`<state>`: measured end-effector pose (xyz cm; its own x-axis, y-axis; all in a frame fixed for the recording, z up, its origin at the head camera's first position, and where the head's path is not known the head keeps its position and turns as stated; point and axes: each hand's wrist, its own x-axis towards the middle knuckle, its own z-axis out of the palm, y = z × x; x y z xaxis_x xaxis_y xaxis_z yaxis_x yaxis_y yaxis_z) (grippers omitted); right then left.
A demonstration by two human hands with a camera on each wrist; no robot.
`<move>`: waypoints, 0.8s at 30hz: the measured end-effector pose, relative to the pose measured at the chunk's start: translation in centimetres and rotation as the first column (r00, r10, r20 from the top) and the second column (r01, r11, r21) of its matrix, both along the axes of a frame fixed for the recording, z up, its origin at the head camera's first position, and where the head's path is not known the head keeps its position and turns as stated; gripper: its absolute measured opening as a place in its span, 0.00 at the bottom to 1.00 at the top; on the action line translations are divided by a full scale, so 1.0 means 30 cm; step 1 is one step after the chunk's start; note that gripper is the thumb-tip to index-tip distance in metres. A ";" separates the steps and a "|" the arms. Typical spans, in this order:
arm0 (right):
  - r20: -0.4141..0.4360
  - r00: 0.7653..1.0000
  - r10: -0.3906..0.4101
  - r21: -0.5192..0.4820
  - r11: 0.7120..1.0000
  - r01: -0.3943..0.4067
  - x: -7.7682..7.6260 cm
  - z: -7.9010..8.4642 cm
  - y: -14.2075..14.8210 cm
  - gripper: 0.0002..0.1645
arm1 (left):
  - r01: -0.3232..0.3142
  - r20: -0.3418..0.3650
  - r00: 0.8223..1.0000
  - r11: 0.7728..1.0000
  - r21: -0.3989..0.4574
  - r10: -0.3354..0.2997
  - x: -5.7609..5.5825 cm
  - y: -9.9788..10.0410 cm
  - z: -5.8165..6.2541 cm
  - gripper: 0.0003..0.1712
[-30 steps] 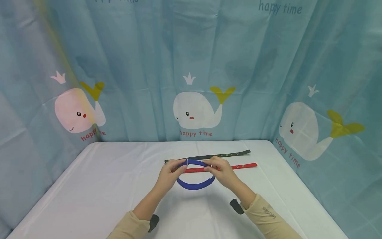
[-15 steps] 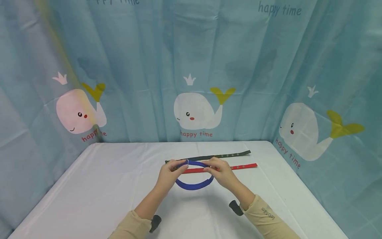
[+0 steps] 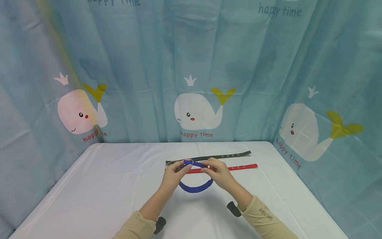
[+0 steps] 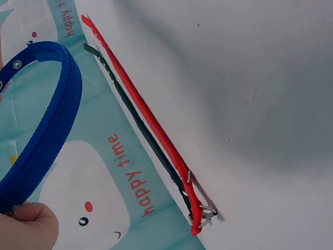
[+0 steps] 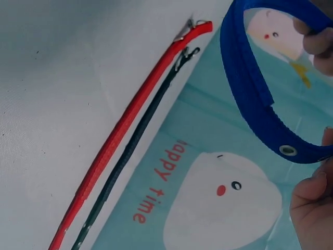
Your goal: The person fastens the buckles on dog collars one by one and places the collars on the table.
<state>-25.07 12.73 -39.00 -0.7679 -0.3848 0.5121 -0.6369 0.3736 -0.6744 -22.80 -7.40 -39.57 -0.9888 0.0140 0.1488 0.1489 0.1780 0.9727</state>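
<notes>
Both hands' (image 3: 172,176) (image 3: 220,171) fingers (image 3: 211,162) closed on collar (image 3: 195,189)

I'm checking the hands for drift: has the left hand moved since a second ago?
Yes: in the head view, the left hand has shifted slightly right against the red strap, toward the strap's holed end.

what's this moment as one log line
left hand: pinches blue strap; right hand: pinches same strap; red strap, dark green strap: on table

The blue strap (image 4: 52,133) looks matt, woven, its eyelet (image 5: 287,150) metal.
</notes>
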 end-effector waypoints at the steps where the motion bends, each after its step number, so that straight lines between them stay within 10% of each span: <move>1: 0.001 1.000 0.005 -0.003 1.000 -0.005 0.000 0.000 -0.001 0.13 | 0.005 -0.003 1.000 1.000 0.007 -0.005 0.001 0.002 -0.001 0.24; 13: 0.241 0.971 -0.003 -0.084 0.996 0.024 -0.001 -0.061 0.046 0.16 | -0.033 -0.017 0.999 0.998 0.057 0.034 0.000 -0.014 0.015 0.23; 24: 0.127 0.988 0.086 -0.081 0.994 -0.076 -0.013 -0.047 0.000 0.14 | 0.017 -0.045 0.999 0.998 0.053 -0.015 -0.003 -0.004 0.012 0.24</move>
